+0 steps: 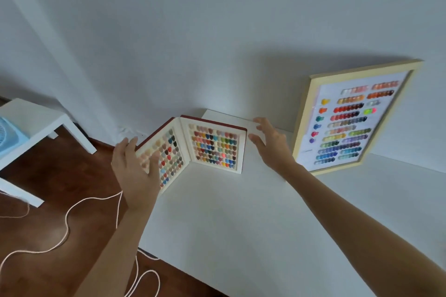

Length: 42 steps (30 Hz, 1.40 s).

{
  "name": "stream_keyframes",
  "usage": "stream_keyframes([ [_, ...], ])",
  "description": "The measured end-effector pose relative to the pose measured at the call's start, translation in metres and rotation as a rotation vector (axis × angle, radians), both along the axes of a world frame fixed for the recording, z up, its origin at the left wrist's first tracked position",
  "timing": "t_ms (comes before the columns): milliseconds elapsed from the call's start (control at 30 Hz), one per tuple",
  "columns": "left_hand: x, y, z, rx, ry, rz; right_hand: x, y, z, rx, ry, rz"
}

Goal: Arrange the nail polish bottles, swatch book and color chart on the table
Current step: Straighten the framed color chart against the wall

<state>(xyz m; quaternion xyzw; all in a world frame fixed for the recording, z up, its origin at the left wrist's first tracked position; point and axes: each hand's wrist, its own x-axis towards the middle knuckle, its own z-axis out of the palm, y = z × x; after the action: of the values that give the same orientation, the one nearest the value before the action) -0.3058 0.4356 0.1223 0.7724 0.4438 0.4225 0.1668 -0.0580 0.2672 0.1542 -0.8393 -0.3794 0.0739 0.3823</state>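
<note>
Swatches in many colours fill the red-covered swatch book (pixel 212 146), which stands open like a screen at the far left corner of the white table (pixel 241 212). The left hand (pixel 136 171) lies spread on its left page; the right hand (pixel 272 144) hovers open just beside its right edge. The wood-framed color chart (pixel 350 118) leans on the wall to the right.

The dark-red-covered swatch book (pixel 214 146) and pale-wood-framed color chart (pixel 352 118) show multicoloured rows on white.
</note>
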Motion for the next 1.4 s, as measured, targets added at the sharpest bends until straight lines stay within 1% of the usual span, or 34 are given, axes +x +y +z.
stream_keyframes([
  [200,0.072,-0.068,0.028,0.086,-0.129,-0.187,0.038,-0.077,0.02,0.079,-0.137,0.008],
  [333,0.124,-0.122,0.037,0.074,-0.187,-0.36,0.075,-0.143,0.022,0.111,-0.161,-0.074],
  [433,0.159,-0.156,0.037,0.074,-0.171,-0.47,0.101,-0.191,0.016,0.117,-0.132,-0.134],
  [533,0.189,-0.181,0.03,0.08,-0.118,-0.56,0.125,-0.23,0.008,0.108,-0.1,-0.209],
  [667,0.228,-0.197,0.017,0.027,-0.024,-0.571,0.154,-0.262,-0.001,0.096,-0.057,-0.302],
  [767,0.256,-0.199,0.009,-0.077,0.025,-0.535,0.177,-0.272,-0.007,0.057,-0.001,-0.373],
  [867,0.278,-0.196,0.003,-0.185,0.036,-0.532,0.198,-0.271,-0.012,0.023,0.038,-0.42],
  [1000,0.296,-0.195,-0.001,-0.235,-0.057,-0.604,0.225,-0.258,-0.015,0.008,0.074,-0.473],
  [1133,0.306,-0.191,-0.006,-0.291,-0.118,-0.616,0.256,-0.244,-0.018,0.006,0.145,-0.516],
  [1267,0.311,-0.182,-0.012,-0.287,-0.126,-0.613,0.284,-0.229,-0.023,-0.068,0.192,-0.499],
  [1400,0.315,-0.175,-0.015,-0.311,-0.128,-0.625,0.3,-0.217,-0.03,-0.039,0.255,-0.424],
])
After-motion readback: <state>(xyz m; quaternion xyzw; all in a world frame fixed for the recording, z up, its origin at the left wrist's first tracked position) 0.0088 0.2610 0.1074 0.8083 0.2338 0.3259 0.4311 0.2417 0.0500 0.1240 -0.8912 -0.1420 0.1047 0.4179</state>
